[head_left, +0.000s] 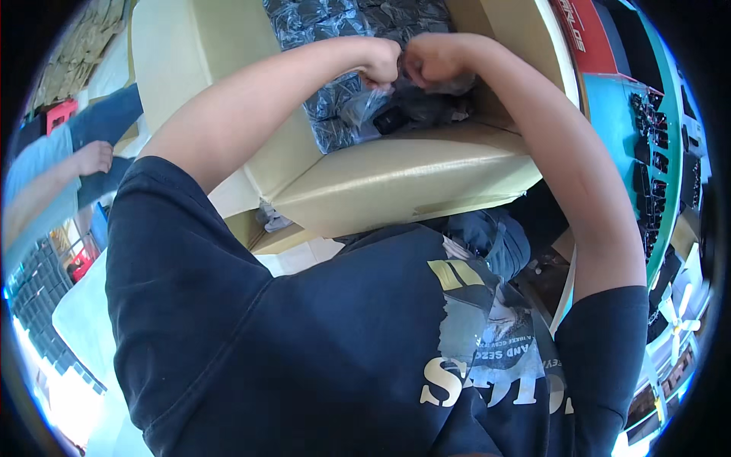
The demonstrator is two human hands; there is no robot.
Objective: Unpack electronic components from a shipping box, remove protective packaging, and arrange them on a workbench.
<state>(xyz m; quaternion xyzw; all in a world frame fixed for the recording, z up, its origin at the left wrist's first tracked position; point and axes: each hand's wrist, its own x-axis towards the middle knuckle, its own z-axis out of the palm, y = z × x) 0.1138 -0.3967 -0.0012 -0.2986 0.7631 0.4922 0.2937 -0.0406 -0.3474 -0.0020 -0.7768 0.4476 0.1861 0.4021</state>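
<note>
Both my hands are closed and close together over an open cardboard box (381, 171). My left hand (381, 62) pinches the edge of a clear plastic bag (358, 110). My right hand (435, 61) is curled just beside it, on the same thin plastic; its fingertips are partly hidden. Below the hands, a small black part (391, 119) shows through the loose plastic. Several dark items in shiny clear wrapping (320, 27) lie in rows inside the box.
On the right, a green-edged table (615, 107) bears several small black parts (653, 145) and a red box (582, 34). Another person's hand (94, 158) is at the left. A dark cloth or bag (491, 240) lies below the box.
</note>
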